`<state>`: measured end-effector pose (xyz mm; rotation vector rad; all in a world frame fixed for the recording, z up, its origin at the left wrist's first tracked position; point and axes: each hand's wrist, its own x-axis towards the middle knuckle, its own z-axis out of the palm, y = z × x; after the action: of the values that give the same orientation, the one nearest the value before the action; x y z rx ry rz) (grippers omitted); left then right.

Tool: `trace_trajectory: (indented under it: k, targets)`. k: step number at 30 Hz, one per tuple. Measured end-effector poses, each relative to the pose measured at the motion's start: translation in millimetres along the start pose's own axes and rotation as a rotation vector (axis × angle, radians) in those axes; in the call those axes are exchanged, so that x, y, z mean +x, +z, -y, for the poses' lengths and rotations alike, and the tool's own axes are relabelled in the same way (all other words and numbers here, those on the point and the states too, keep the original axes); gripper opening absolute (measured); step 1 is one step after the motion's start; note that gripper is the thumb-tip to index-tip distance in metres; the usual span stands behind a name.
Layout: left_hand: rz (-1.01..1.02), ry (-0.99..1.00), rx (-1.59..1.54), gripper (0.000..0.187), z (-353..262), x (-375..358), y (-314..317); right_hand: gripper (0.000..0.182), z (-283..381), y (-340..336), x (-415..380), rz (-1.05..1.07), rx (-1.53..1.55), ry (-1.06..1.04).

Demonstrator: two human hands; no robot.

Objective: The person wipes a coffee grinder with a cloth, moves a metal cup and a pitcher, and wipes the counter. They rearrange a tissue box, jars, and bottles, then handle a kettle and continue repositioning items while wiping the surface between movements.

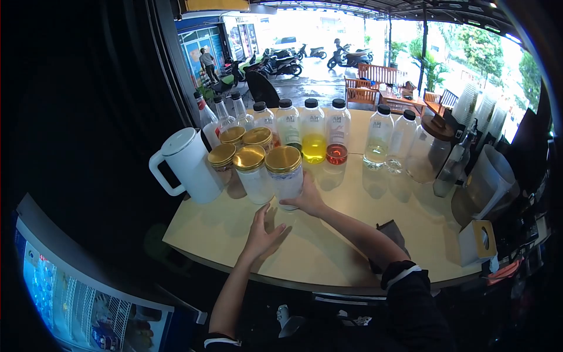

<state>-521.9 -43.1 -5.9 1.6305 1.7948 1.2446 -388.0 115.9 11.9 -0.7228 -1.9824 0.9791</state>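
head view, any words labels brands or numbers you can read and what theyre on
None can be read with certainty.
Bottles with black caps: small pale labels near the neck, too small to read.
Shopfront sign across the yard: letters there, too blurred to quote.
Jar with a gold lid, held by the right hand: no readable print.
White pitcher: plain.
Screen at lower left: a picture, no legible text.

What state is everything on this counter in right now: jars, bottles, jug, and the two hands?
Right hand: wrapped around front jar.
Front jar: upright, gold lid on.
Left hand: open, holding nothing.
Other gold-lid jars: upright, lidded.
White jug: upright, lid on.
Yellow-liquid bottle: capped, partly full.
Red-liquid bottle: capped, nearly empty.
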Motion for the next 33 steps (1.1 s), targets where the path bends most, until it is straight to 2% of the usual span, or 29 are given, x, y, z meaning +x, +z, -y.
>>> trace_trajectory:
  k: [9,11,13,15,16,18,19,21,23,25,27,30,32,33]
  targets:
    - [-0.015,0.006,-0.069,0.08,5.2,0.2,-0.9,0.112,-18.4,12.7,8.3,0.016,-0.039,0.009]
    - [-0.08,0.08,-0.012,0.072,-1.6,2.8,3.0,0.114,-24.6,10.4,8.5,0.036,-0.027,-0.035]
    - [-0.045,0.07,0.016,0.067,-19.1,6.0,5.8,0.115,-24.4,-2.6,2.1,0.023,-0.031,-0.068]
    - [0.0,0.089,0.088,0.057,-41.8,11.7,12.9,0.096,-21.2,-22.0,-12.7,-0.014,-0.25,-0.125]
    - [0.038,0.116,0.077,0.057,-57.6,16.3,16.1,0.096,-24.5,-39.2,-18.8,-0.052,-0.269,-0.103]
    - [0.316,0.105,0.087,0.056,-91.6,27.3,26.1,0.062,-28.2,-74.8,-35.8,0.033,-0.173,-0.215]
    - [0.372,0.144,0.066,0.054,-105.3,34.3,36.0,0.062,-28.9,-97.4,-48.3,0.01,-0.191,-0.199]
    - [0.469,0.241,-0.009,0.054,-133.7,47.6,62.3,0.037,-21.9,-154.9,-81.7,0.064,-0.235,-0.09]
    - [0.562,0.329,-0.085,0.053,-160.7,59.2,100.8,0.034,-36.9,-207.3,-118.4,-0.063,-0.378,-0.102]
    - [0.628,0.499,-0.226,0.051,-188.1,69.9,169.9,0.034,-51.4,-271.9,-178.5,-0.167,-0.605,0.132]
    - [0.639,0.484,-0.29,0.058,-207.9,82.2,223.0,0.035,-77.7,-304.5,-215.2,-0.192,-0.683,0.136]
    - [0.572,0.513,-0.432,0.06,-244.9,106.3,302.6,0.04,-100.6,-327.6,-251.5,-0.163,-0.813,0.235]
    - [0.33,0.595,-0.444,0.064,-272.0,123.1,342.2,0.041,-112.1,-325.1,-259.3,-0.24,-0.886,0.099]
    - [0.335,0.609,-0.455,0.064,-283.5,134.8,358.0,0.041,-109.9,-324.8,-260.2,-0.25,-0.901,0.101]
